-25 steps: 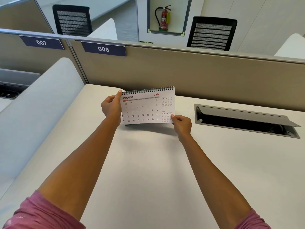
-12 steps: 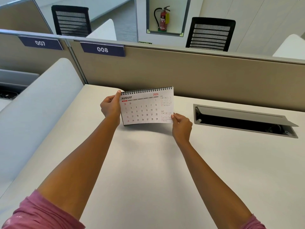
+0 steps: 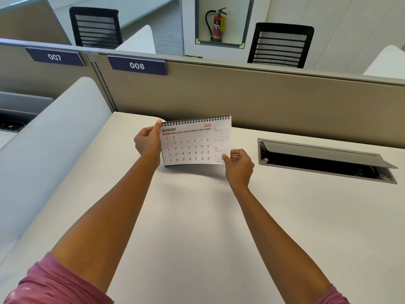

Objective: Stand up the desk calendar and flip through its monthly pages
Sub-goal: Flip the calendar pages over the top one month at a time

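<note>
Desk calendar [image 3: 195, 142], spiral-bound along its top edge, stands upright on a pale bench [image 3: 197, 216], near the beige partition at the back. The page facing the viewer reads August 2026, with small July and September grids on its right side.

The left hand [image 3: 148, 142] grips the calendar's upper left edge, thumb up by the coil, bracing the stand. The right hand [image 3: 237, 162] pinches the lower right corner of the August page between thumb and fingers; the page bows slightly away from the stand along its bottom edge, throwing a soft shadow on the bench.

The step in hand looks like turning August over to the next month. To do it well, the right hand should lift only the single sheet, sweeping it up and over the coil in a smooth arc rather than tugging sideways, which could tear the punched holes. The left hand should hold the base firmly so the stand does not tip or slide. An open cable tray [image 3: 326, 160] sits well apart on the right, out of the way.
</note>
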